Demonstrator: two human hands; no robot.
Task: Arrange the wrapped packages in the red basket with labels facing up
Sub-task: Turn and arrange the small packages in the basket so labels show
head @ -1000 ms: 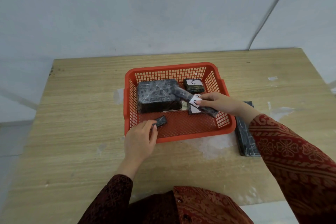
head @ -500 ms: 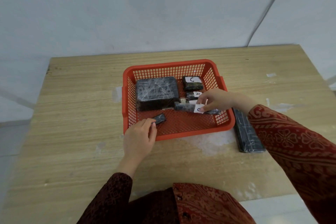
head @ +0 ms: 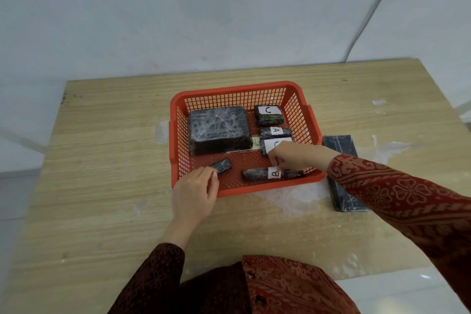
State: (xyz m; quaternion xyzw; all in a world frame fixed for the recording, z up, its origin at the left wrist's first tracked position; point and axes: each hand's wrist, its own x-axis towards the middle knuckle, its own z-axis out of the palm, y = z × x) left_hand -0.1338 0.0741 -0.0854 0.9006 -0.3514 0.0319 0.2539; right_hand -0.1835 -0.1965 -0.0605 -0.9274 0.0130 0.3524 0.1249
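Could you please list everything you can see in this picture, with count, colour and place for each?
Table: one, light wood, fills the lower view.
Red basket: one, on the table centre.
Large package: one, black, no label showing, basket's far left.
Labelled packages: four, black with white labels; three along the basket's right side, C, A, one partly hidden; one long at the near wall.
Small package: one, black, no label showing, near left of the basket.
Flat package: one, dark, on the table right of the basket.
Left hand: at the small package.
Right hand: fingers on the long package's label.
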